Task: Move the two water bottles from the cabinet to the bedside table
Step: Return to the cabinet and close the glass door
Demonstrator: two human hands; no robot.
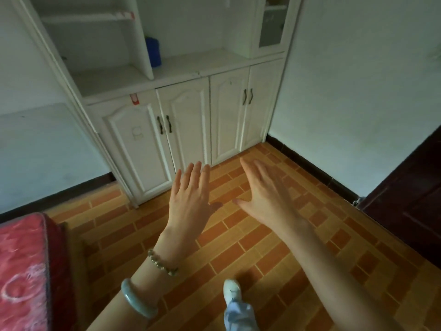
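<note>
A white cabinet (pixel 181 75) stands against the far wall, with open shelves above and closed doors below. In its middle open shelf a blue object (pixel 152 52) stands half hidden behind a white divider; I cannot tell whether it is a bottle. My left hand (pixel 191 199) and my right hand (pixel 265 197) are stretched out side by side over the floor, palms down, fingers spread, holding nothing. Both hands are well short of the cabinet. No bedside table is in view.
A bed with a red patterned mattress (pixel 23 271) fills the lower left corner. A dark wooden door (pixel 410 204) is at the right. Orange brick-pattern floor tiles (pixel 238 247) lie between me and the cabinet. My foot in a pale shoe (pixel 232 290) is below.
</note>
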